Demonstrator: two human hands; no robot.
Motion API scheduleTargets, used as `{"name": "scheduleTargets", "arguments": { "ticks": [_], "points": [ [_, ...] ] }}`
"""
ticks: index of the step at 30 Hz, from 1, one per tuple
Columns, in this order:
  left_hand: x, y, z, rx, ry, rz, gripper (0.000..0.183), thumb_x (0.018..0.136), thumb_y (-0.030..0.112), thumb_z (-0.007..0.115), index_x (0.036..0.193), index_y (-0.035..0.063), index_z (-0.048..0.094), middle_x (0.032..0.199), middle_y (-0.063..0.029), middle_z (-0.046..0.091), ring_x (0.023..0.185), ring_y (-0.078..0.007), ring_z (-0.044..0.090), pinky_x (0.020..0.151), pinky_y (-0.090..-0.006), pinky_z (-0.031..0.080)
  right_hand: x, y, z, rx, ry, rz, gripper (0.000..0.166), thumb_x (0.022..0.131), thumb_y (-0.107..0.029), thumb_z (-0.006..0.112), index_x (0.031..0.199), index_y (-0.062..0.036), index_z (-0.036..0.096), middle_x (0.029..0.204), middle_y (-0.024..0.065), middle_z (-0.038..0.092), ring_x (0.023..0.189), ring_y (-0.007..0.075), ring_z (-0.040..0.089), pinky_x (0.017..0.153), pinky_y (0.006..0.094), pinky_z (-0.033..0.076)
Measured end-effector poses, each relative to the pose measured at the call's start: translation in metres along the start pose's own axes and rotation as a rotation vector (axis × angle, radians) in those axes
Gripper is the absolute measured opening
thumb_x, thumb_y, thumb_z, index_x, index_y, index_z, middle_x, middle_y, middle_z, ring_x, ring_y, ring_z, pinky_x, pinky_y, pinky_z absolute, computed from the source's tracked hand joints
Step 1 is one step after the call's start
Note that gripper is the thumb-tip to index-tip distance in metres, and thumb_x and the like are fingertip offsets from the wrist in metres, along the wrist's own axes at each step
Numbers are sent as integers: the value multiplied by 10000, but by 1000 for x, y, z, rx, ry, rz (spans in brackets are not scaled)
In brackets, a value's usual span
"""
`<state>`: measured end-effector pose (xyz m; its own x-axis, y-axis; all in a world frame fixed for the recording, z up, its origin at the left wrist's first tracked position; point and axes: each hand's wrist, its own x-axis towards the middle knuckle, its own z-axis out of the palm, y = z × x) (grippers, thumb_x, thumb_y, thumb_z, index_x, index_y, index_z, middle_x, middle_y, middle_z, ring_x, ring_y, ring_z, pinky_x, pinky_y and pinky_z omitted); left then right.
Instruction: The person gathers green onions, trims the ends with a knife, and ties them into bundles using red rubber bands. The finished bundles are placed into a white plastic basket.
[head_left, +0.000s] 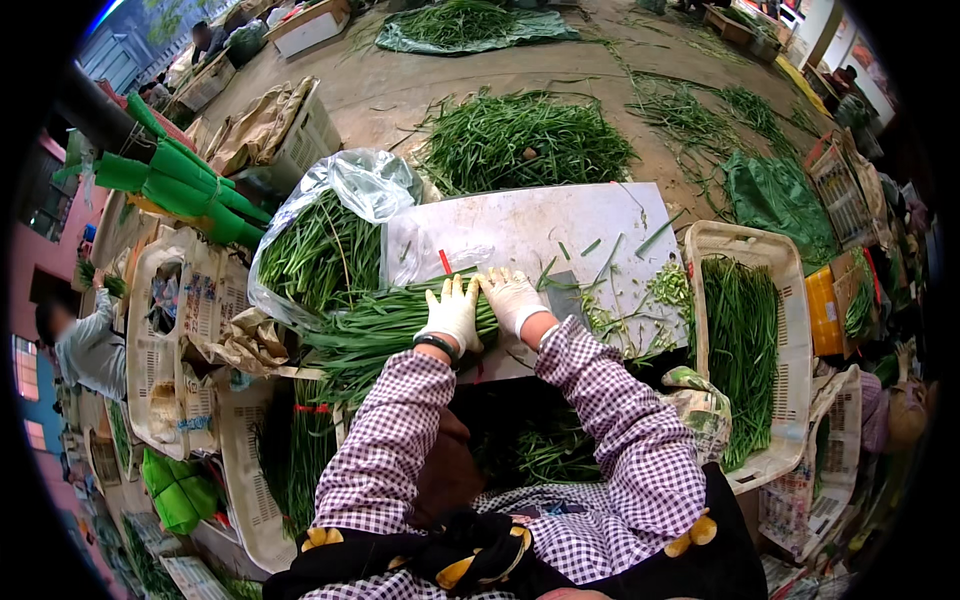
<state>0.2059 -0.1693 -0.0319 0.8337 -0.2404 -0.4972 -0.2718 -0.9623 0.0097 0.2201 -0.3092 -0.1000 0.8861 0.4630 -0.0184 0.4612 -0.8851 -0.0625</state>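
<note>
A thick bundle of long green leaves, apparently garlic chives (390, 322), lies across the left part of a white board (510, 217). My left hand (452, 315), in a pale glove, rests spread on top of the bundle near its right end. My right hand (514, 300), gloved too, meets it there with its fingers against that end; its thumb side touches or nearly touches my left fingers. A red strip (445, 262) sticks out beyond the bundle. Beside my right wrist is a flat grey piece (564, 294), partly hidden. Leaf trimmings (600, 322) litter the board's right side.
A clear plastic bag (367, 180) of chives adjoins the board's left. At right stands a white plastic crate (791, 360) of chives; another crate (244, 450) stands lower left. A large chive heap (525, 142) lies beyond the board. A person (94, 349) works far left.
</note>
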Motion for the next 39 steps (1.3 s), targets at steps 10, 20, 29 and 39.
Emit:
{"name": "scheduleTargets", "arguments": {
  "ticks": [10,20,29,39],
  "points": [
    [-2,-5,4,-33,106,104,1093,527,368,867,1423,70,316,1352,-166,473,1302,-308,421,1082,-507,292,7,10,18,73,38,-91,237,893,-189,475,1051,-85,618,940,126,692,882,277,677,776,430,516],
    [-6,-8,9,-81,220,132,981,508,323,869,1347,83,419,1236,-134,560,1185,-296,518,1011,-435,358,10,14,7,92,-36,-120,542,684,-208,720,1177,-69,540,995,180,666,925,327,657,818,436,514],
    [-8,-13,11,-111,150,120,1029,505,332,861,1380,63,390,1321,-159,492,1275,-302,440,1076,-493,298,-24,15,-47,45,-89,-158,676,683,-283,792,1267,-85,514,1113,128,606,1079,295,574,904,416,458],
    [-30,7,26,30,534,-204,1028,658,316,786,1500,121,231,1515,-175,292,1403,-338,268,1132,-565,174,-19,14,-47,-124,-13,-213,454,759,-141,666,1187,-61,536,1009,160,614,928,344,624,792,434,498]
  ]
}}
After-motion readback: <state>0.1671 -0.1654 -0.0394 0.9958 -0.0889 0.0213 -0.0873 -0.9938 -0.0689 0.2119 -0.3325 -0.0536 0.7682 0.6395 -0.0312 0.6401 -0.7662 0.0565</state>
